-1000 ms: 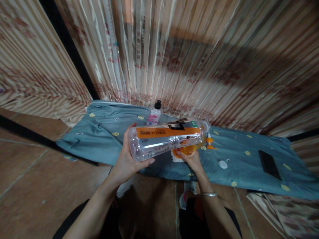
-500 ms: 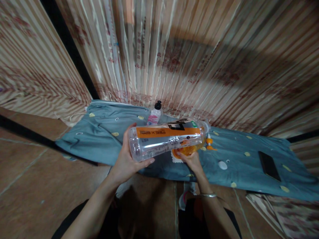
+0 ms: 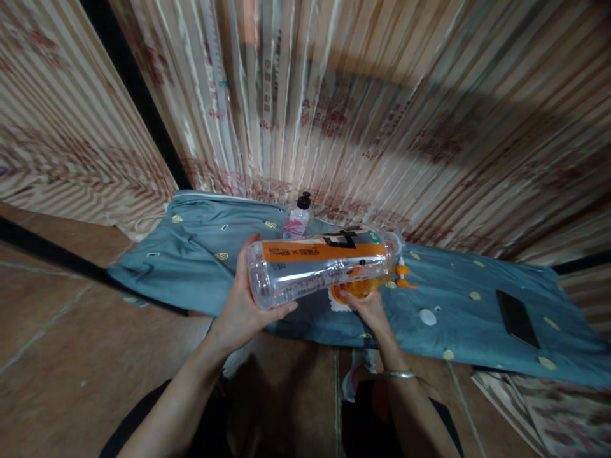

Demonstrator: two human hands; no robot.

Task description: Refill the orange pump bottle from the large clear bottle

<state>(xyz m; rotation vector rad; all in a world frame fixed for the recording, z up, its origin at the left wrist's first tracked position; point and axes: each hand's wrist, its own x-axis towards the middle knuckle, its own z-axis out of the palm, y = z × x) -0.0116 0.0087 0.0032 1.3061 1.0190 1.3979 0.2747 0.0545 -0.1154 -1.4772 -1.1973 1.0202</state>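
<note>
My left hand (image 3: 243, 305) grips the base of a large clear plastic bottle (image 3: 319, 264) with an orange label, held on its side above the blue cloth (image 3: 200, 254). The bottle's neck points right. Under its right half my right hand (image 3: 365, 305) holds a small orange container (image 3: 356, 287) that rests on a white piece on the cloth; the bottle hides most of it. An orange pump top (image 3: 402, 272) lies just to the right of the bottle's neck.
A small pink bottle with a black cap (image 3: 298, 219) stands at the cloth's back edge near the striped curtain (image 3: 382, 114). A white cap (image 3: 428, 316) and a black phone (image 3: 518, 318) lie on the cloth to the right. Brown tiled floor (image 3: 71, 343) lies left.
</note>
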